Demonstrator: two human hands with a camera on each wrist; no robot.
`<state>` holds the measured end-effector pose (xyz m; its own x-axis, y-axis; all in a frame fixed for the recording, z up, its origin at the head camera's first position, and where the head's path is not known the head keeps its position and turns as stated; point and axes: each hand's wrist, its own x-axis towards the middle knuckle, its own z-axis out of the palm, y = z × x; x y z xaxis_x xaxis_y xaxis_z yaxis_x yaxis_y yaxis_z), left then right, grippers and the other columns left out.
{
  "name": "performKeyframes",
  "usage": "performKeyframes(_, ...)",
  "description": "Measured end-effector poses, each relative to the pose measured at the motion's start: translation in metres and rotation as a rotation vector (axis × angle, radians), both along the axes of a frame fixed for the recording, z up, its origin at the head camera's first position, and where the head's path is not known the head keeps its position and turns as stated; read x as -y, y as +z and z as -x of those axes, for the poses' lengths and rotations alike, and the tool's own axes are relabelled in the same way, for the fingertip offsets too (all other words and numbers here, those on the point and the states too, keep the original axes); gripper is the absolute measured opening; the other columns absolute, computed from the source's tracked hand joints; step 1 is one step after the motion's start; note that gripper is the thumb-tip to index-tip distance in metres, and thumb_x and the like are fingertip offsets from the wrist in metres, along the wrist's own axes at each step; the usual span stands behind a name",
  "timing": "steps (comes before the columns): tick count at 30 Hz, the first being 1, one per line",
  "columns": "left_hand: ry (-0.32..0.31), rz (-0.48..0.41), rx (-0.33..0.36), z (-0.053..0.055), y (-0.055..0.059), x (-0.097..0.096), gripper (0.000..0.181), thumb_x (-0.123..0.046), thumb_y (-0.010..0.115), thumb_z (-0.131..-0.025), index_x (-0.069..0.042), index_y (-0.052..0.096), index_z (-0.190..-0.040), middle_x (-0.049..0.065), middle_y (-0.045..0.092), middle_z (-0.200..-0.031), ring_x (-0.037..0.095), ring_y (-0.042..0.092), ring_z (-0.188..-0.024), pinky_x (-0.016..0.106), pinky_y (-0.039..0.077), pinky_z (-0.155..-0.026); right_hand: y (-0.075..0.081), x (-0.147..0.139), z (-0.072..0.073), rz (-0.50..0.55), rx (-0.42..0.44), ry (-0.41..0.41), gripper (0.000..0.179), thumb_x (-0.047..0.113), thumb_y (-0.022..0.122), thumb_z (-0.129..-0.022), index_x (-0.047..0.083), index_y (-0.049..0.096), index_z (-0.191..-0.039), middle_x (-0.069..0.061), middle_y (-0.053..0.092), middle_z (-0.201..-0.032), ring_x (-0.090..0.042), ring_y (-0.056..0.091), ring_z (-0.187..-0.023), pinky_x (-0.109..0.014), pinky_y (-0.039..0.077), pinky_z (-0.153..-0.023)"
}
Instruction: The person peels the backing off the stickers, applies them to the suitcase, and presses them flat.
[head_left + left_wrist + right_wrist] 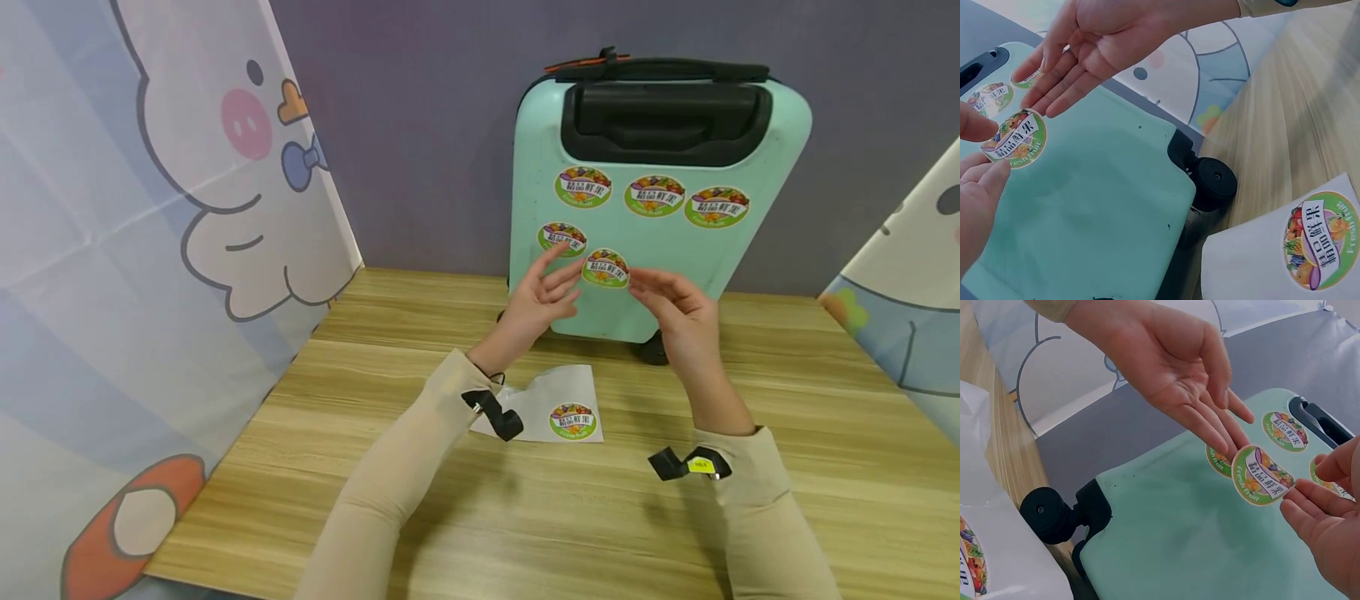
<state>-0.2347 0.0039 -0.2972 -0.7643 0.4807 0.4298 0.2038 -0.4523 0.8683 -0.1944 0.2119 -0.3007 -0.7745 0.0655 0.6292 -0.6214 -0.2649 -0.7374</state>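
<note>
A round fruit sticker (606, 268) hangs in the air in front of a mint-green suitcase (600, 313), slightly bent in the right wrist view. From its right edge, my right hand (686, 321) holds it at the fingertips. My left hand (534, 307) has its fingers spread, with fingertips (1230, 449) touching the sticker's other edge and the thumb apart from it. Behind the left fingers, another sticker (557, 237) on the suitcase is partly covered. Three more stickers, such as the left one (583, 187), line up below the suitcase's black handle recess.
A white backing sheet (543, 421) with one sticker (573, 422) lies on the wooden table (570, 517), partly under my left sleeve. The suitcase stands upright against a grey wall (420, 142). Its black wheel (652, 350) sits on the tabletop. Cartoon-printed cloths hang at both sides.
</note>
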Motion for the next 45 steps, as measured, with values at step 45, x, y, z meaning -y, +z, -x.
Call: performKeyframes(45,0.043,0.387,-0.176,0.013,0.006,-0.016,0.105,0.017,0.059,-0.088,-0.028,-0.001,-0.161,-0.005,0.012,-0.166,0.015,0.019,-0.149,0.046,0.032,-0.114,0.001,0.009,-0.005,-0.508,0.086,-0.195,0.04,-0.004,0.049,-0.099,-0.012,0.044,-0.138,-0.019,0.03,-0.159,-0.032,0.027,-0.146,-0.052,0.025,-0.115)
